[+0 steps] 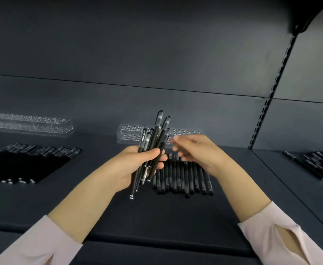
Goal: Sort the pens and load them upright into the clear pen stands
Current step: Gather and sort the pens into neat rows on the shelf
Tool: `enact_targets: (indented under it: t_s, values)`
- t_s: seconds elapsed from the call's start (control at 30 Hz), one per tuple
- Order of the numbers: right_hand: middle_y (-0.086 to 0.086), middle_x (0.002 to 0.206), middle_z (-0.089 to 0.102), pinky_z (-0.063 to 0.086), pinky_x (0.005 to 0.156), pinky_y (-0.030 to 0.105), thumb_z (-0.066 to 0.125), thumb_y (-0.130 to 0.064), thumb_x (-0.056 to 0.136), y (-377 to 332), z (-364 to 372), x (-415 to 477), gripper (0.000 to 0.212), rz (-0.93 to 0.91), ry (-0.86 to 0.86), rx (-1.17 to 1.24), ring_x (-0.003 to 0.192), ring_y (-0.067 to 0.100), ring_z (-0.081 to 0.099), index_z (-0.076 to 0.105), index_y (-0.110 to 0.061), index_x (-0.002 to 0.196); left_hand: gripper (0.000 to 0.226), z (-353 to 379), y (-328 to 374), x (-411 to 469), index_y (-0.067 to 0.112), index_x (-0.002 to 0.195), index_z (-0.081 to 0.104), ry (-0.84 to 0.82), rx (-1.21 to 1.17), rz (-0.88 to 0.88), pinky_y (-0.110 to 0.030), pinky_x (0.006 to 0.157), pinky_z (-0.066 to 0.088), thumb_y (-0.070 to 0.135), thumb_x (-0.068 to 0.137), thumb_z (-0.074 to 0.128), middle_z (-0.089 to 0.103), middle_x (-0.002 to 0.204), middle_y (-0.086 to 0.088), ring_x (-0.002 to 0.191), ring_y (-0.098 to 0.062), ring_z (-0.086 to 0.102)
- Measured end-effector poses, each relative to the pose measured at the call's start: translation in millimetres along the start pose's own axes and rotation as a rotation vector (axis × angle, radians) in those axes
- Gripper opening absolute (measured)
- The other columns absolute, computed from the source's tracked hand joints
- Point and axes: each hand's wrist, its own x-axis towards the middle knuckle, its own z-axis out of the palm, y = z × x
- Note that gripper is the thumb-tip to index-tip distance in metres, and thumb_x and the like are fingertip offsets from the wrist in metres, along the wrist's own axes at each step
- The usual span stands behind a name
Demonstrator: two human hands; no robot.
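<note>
My left hand [137, 165], centre of the frame, has fingers and thumb curled tight round a bundle [154, 150] of black pens, caps up and leaning slightly right (one barrel carries white lettering); my right hand [197, 152] hovers just beside the caps, fingers loosely bent and blurred, closed on nothing I can make out; below it a row [183, 178] of pens lies side by side on the dark shelf [166, 217]; a clear stand [130, 134] sits just behind the bundle, partly hidden by it; a second stand [32, 124] sits at the left edge, with a left pile [23, 163] of pens lying before it; a right pile [317, 165] lies at the right edge.
</note>
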Motion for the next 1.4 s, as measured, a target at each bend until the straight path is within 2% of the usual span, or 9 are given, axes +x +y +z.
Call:
enact_targets:
  t_s: [0.13, 0.2, 0.33, 0.43, 0.53, 0.7, 1.13, 1.3, 1.4]
  values:
    - [-0.004, 0.073, 0.069, 0.05, 0.061, 0.02, 0.069, -0.018, 0.088, -22, 51, 17, 0.003, 0.016, -0.083, 0.244, 0.063, 0.006, 0.06, 0.069, -0.015, 0.088, 0.019, -37, 11, -2, 0.01, 0.11, 0.07, -0.011, -0.017, 0.025, -0.022, 0.061, 0.057, 0.019, 0.095, 0.06, 0.077, 0.098, -0.004, 0.084, -0.014, 0.074]
    - [-0.004, 0.069, 0.068, 0.051, 0.06, 0.02, 0.068, -0.015, 0.088, -30, 76, 29, 0.005, 0.033, -0.079, 0.34, 0.061, 0.006, 0.06, 0.065, -0.015, 0.085, 0.02, -63, 16, -3, 0.009, 0.11, 0.069, -0.014, -0.022, 0.044, -0.024, 0.064, 0.059, 0.018, 0.096, 0.06, 0.076, 0.1, -0.007, 0.089, -0.018, 0.074]
    - [0.001, 0.068, 0.065, 0.051, 0.053, 0.02, 0.062, -0.009, 0.091, -48, 130, 54, 0.009, 0.015, 0.096, 0.51, 0.053, 0.007, 0.059, 0.057, -0.013, 0.084, 0.018, -129, 22, -1, 0.004, 0.105, 0.07, 0.119, -0.021, 0.083, -0.026, 0.071, 0.061, 0.016, 0.092, 0.064, 0.076, 0.099, -0.01, 0.09, -0.018, 0.074]
    - [0.004, 0.07, 0.061, 0.047, 0.047, 0.02, 0.059, -0.004, 0.091, -55, 173, 71, 0.013, 0.045, 0.168, 0.446, 0.05, 0.009, 0.055, 0.053, -0.012, 0.099, 0.017, -186, 29, 0, 0.002, 0.099, 0.073, 0.196, -0.082, 0.062, -0.023, 0.063, 0.059, 0.015, 0.089, 0.068, 0.073, 0.088, -0.007, 0.075, -0.014, 0.071]
    - [0.007, 0.076, 0.059, 0.046, 0.044, 0.02, 0.057, -0.002, 0.092, -53, 217, 80, 0.026, 0.132, 0.116, 0.25, 0.051, 0.012, 0.052, 0.05, -0.014, 0.113, 0.016, -233, 33, 1, 0.005, 0.096, 0.076, 0.168, -0.107, 0.044, -0.022, 0.064, 0.058, 0.017, 0.088, 0.07, 0.066, 0.078, -0.003, 0.069, -0.012, 0.067]
    - [0.006, 0.077, 0.057, 0.052, 0.05, 0.021, 0.057, -0.001, 0.092, -48, 258, 86, 0.026, 0.217, 0.112, -0.063, 0.057, 0.013, 0.055, 0.049, -0.014, 0.113, 0.014, -268, 30, 4, 0.002, 0.098, 0.073, 0.11, -0.137, 0.021, -0.02, 0.06, 0.057, 0.011, 0.091, 0.066, 0.075, 0.09, -0.009, 0.072, -0.014, 0.073]
    - [0.014, 0.083, 0.062, 0.057, 0.053, 0.022, 0.071, -0.005, 0.085, -49, 287, 91, 0.032, 0.331, 0.012, -0.129, 0.056, 0.013, 0.066, 0.056, -0.002, 0.113, 0.022, -299, 30, 5, 0.004, 0.103, 0.072, -0.007, -0.064, -0.011, -0.011, 0.057, 0.052, 0.02, 0.096, 0.06, 0.077, 0.096, 0.006, 0.074, 0.001, 0.071]
    - [0.002, 0.074, 0.063, 0.05, 0.048, 0.02, 0.06, -0.033, 0.094, -57, 287, 96, 0.026, 0.187, 0.125, -0.306, 0.055, 0.01, 0.055, 0.062, -0.01, 0.106, 0.023, -300, 30, 4, 0.003, 0.108, 0.071, -0.022, -0.095, -0.05, -0.012, 0.056, 0.053, 0.019, 0.096, 0.06, 0.077, 0.095, 0.003, 0.072, 0.001, 0.071]
    - [-0.002, 0.078, 0.068, 0.049, 0.056, 0.02, 0.057, -0.034, 0.095, -66, 289, 103, 0.028, 0.087, 0.138, -0.005, 0.064, 0.01, 0.057, 0.067, -0.009, 0.104, 0.021, -295, 28, 1, 0.004, 0.108, 0.071, -0.054, -0.105, -0.059, -0.014, 0.058, 0.054, 0.017, 0.095, 0.061, 0.077, 0.095, 0.001, 0.076, -0.002, 0.072]
